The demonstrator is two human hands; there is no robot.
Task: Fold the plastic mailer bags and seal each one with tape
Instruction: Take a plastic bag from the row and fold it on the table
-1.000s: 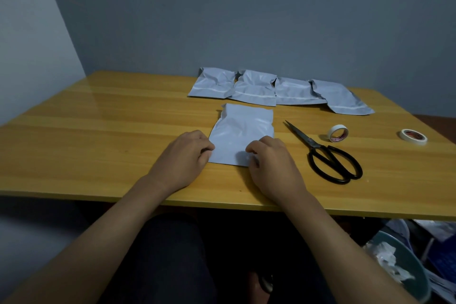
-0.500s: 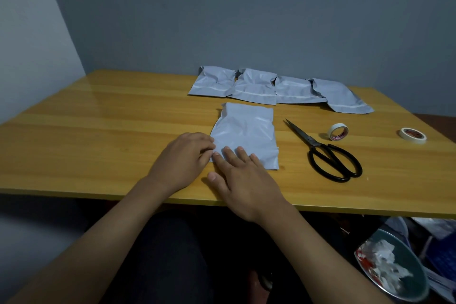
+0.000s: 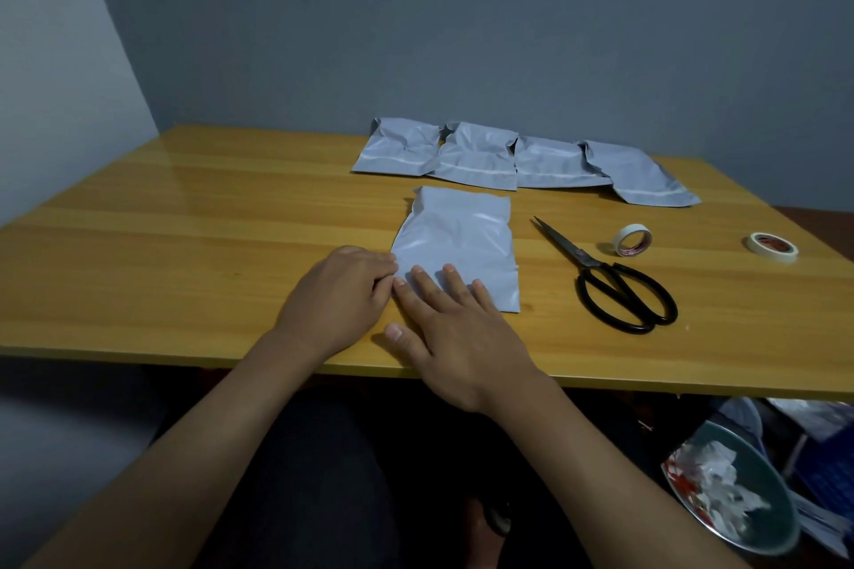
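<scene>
Head view shows us pressing the nearest mailer bag flat on the table, and the change from a second ago is in our right hand: then it was curled at the bag's near right corner, and since then it has slid left and spread out across the near left part of the bag. We take that as smoothing the plastic down before a fold, so no crease is made yet and no tape is on this bag.

Our left hand sits at the bag's near left corner where it was, fingers curled in, tips at the edge; whether they pinch the plastic or only rest against it we cannot tell. Our right hand lies just beside it, fingers straight and a little fanned, flat on the bag, thumb out on the wood, holding nothing.

Behind the bag, four more bags lie in an overlapping row by the wall. Further right the black scissors lie untouched, then one tape roll on its edge, then a second roll lying flat, well apart from our hands.
</scene>
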